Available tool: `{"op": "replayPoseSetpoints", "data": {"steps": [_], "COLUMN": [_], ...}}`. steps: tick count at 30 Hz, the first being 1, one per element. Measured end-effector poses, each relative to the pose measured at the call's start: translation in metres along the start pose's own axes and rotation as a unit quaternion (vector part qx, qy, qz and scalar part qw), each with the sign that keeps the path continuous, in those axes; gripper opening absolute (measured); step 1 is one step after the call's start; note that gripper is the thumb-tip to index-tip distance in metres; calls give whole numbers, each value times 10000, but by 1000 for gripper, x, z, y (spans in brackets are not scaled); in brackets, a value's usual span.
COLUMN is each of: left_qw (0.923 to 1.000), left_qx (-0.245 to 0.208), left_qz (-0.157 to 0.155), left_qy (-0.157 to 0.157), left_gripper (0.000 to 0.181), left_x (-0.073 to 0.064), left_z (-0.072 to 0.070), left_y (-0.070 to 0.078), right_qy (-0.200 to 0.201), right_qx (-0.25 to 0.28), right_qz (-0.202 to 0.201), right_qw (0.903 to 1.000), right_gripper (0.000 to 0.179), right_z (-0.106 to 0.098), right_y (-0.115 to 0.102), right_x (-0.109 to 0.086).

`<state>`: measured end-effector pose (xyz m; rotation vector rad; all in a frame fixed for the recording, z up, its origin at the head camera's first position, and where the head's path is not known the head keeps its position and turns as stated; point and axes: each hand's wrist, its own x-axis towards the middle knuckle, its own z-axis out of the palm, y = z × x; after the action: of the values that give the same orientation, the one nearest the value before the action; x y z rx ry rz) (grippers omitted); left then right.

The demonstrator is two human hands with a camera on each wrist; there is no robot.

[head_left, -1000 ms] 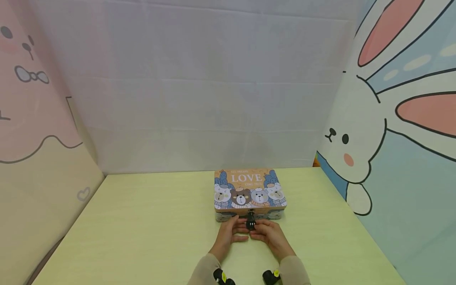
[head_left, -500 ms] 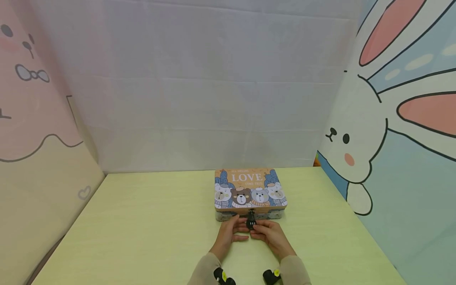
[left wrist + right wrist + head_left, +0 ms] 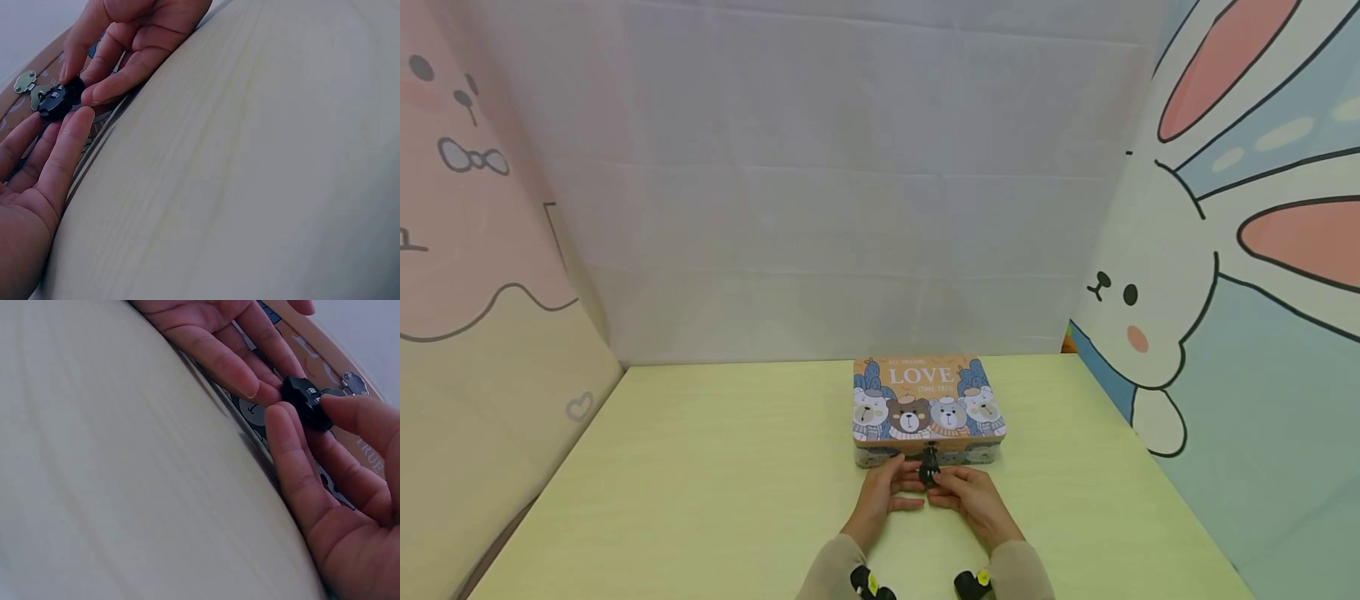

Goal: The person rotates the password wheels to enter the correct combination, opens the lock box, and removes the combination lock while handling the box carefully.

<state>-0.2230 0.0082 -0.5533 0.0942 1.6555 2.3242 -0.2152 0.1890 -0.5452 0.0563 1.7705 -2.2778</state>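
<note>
A tin box [image 3: 925, 400] printed with bears and the word LOVE sits on the pale green table [image 3: 700, 500]. A small black padlock [image 3: 929, 473] hangs at its front clasp. My left hand [image 3: 883, 493] reaches it from the left, and thumb and nearly straight fingers pinch the padlock [image 3: 56, 101]. My right hand [image 3: 973, 493] comes from the right and pinches the padlock [image 3: 306, 403] between thumb and forefinger. In the wrist views the left hand [image 3: 37, 169] and right hand [image 3: 337, 506] meet at the lock, under a metal hasp [image 3: 353, 381].
Cartoon panels wall the table: a pink one [image 3: 475, 250] on the left, a white sheet [image 3: 850, 208] behind, a rabbit panel [image 3: 1225, 292] on the right. Bare tabletop lies left of the box and in front of my hands.
Both hands stay at the padlock and the box has not moved. Only the head view drifts slightly.
</note>
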Motion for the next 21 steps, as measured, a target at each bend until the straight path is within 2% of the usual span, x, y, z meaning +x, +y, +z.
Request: {"op": "replayPoseSetpoints", "data": {"steps": [15,21], "left_qw": [10000,9999], "left_qx": [-17,20], "left_qz": [-58,-82], "left_qy": [-70,-98], "left_gripper": [55,57], "left_x": [-1,-1], "left_z": [0,0], "left_y": [2,3], "right_qy": [57,137], "right_qx": [53,146], "right_qz": [12,128], "right_qw": [10000,9997], "right_gripper": [12,28], "right_z": [1,1], "right_y": [-1,-2], "right_x": [0,-1]}}
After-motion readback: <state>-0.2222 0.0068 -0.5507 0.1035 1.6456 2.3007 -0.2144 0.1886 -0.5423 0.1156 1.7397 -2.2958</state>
